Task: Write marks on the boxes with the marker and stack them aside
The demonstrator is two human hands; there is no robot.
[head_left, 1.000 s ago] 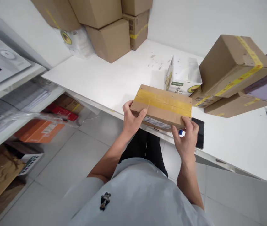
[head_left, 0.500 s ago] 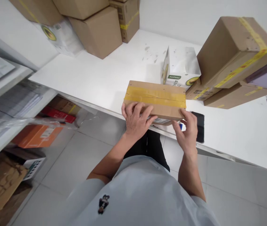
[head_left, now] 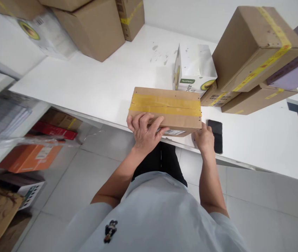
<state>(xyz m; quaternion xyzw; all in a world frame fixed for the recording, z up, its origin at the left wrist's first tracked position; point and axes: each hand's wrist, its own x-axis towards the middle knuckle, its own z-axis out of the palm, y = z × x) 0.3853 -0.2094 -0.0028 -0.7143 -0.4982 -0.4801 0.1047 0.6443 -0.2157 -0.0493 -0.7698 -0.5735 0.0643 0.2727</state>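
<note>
A brown cardboard box (head_left: 166, 91) with wide yellow tape along its top stands at the front edge of the white table. Part of a white label (head_left: 175, 132) shows on its near side. My left hand (head_left: 146, 131) grips the box's front left part, fingers bent over the top edge. Beside the box's lower right corner, my right hand (head_left: 204, 139) is closed with its fingers curled in; what they hold, if anything, is hidden. A black phone (head_left: 215, 136) lies on the table just right of that hand.
Behind the box stands a white carton with avocado pictures (head_left: 197, 75). Taped brown boxes (head_left: 254, 52) are stacked at the right, more brown boxes (head_left: 93, 31) at the back left. Shelves at left hold an orange box (head_left: 30, 154) and papers (head_left: 4, 115).
My right hand has left the box's front right edge, moved down and closed its fingers. A small blue thing beside it is no longer visible. My left hand stays on the box. The view has shifted.
</note>
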